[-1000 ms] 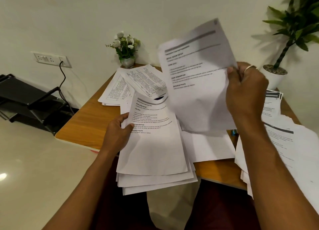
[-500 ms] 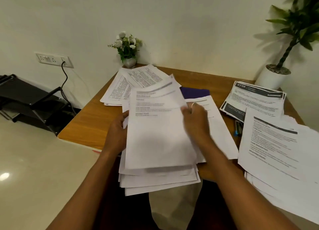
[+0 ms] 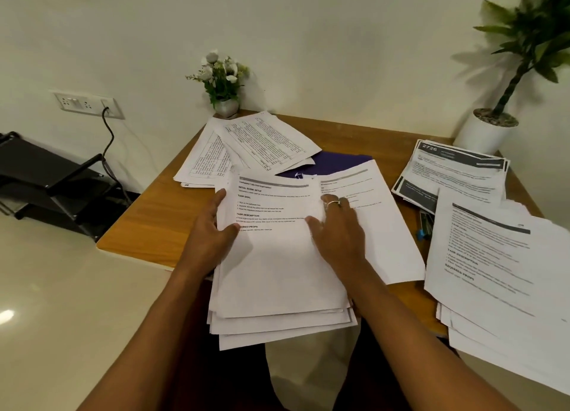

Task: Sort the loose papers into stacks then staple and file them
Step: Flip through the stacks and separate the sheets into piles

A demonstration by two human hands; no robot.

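A stack of printed white sheets [image 3: 277, 275] overhangs the near edge of the wooden table [image 3: 148, 225]. My left hand [image 3: 209, 241] grips the stack's left edge, thumb on the top sheet. My right hand [image 3: 339, 231], wearing a ring, grips the right edge with its thumb on top. A single sheet [image 3: 379, 213] lies under my right hand, to the right. More paper piles lie on the table: table-printed sheets [image 3: 246, 148] at the back left, dark-banded sheets [image 3: 456, 170] at the back right, and a large pile [image 3: 505, 281] at the right.
A purple folder [image 3: 336, 161] shows from under the papers. A blue object [image 3: 424, 225] lies between the right piles. A small flower pot [image 3: 226, 105] and a white plant pot [image 3: 481, 133] stand by the wall. A black tray rack [image 3: 52, 182] sits on the floor, left.
My right hand brought the raised sheet down onto the stack held by my left hand and now holds the stack's right edge. The left hand kept its grip.
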